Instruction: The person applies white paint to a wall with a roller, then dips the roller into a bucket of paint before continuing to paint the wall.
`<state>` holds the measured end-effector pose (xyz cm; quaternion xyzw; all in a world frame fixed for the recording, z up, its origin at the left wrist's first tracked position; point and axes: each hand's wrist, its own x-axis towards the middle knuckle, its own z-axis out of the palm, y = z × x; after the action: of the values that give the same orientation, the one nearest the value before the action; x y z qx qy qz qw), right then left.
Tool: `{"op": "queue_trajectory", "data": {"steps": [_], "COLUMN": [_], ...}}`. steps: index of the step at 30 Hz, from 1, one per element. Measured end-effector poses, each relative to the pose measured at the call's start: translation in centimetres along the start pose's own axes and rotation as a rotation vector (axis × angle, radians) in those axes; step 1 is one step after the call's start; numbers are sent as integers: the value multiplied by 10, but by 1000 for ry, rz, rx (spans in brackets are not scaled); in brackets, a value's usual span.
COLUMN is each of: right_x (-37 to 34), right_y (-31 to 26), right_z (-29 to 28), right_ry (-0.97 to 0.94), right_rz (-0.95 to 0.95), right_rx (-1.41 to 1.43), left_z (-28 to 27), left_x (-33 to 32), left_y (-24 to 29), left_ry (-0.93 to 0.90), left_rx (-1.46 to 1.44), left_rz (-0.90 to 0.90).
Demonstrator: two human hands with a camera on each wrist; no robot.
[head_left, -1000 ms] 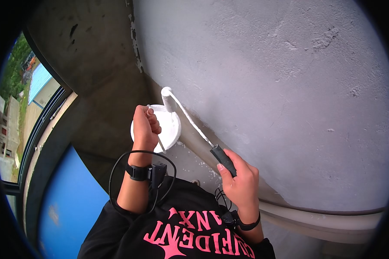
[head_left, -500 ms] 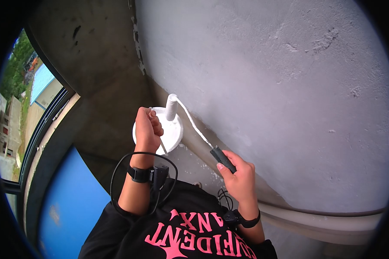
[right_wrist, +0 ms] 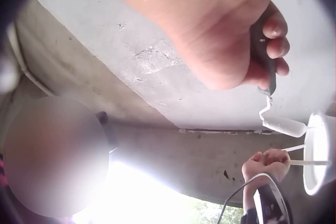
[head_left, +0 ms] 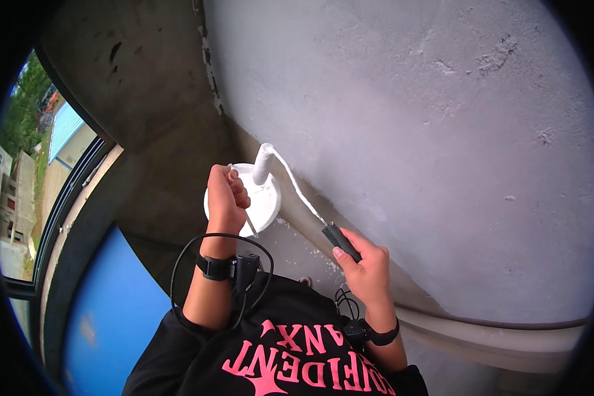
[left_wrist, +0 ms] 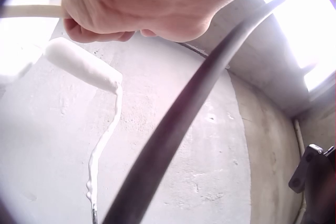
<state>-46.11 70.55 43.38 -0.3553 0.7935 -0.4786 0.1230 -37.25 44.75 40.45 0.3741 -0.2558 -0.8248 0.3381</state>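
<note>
My left hand (head_left: 227,199) is fisted round the pale handle (right_wrist: 310,162) of a white bucket (head_left: 268,214), which hangs beside the wall with white paint (head_left: 257,201) inside. My right hand (head_left: 368,267) grips the dark grip (head_left: 341,243) of a paint roller, its thumb laid along it. The roller's sleeve (head_left: 263,164), coated white, overlaps the far side of the bucket's mouth in the head view. A bent, paint-covered rod (head_left: 297,189) joins sleeve and grip. In the left wrist view the sleeve (left_wrist: 84,65) shows just below the left fist.
A grey plastered wall (head_left: 402,132) with rough patches rises close on the right. At left are a window (head_left: 56,178) and a blue panel (head_left: 115,317). White splatters (head_left: 320,261) mark the surface below the bucket. A black cable (head_left: 173,270) loops round the left forearm.
The roller sleeve has shifted slightly right and nearer to me, and its tilt has changed over the bucket. The left hand and bucket have shifted slightly in view; both grips stay the same.
</note>
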Motion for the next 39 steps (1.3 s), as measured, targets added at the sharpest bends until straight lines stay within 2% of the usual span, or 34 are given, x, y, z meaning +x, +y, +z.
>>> {"op": "queue_trajectory", "data": {"steps": [11,29,34,39], "right_x": [-4,3,4,5], "right_y": [5,10,17,25], "right_z": [-1,-4,-1,2], "right_ry": [1,-31,-55,-49], "right_rz": [43,-12,88,88], "right_rx": [-1,31,131,122], "left_z": [3,7,3,2], "left_x": [-1,-8,-5,-7], "left_y": [0,1,-1,0], "left_ry": [13,56,62,68], "left_rx": [12,20,-7,-26], "left_rz": [5,23,35,37]}}
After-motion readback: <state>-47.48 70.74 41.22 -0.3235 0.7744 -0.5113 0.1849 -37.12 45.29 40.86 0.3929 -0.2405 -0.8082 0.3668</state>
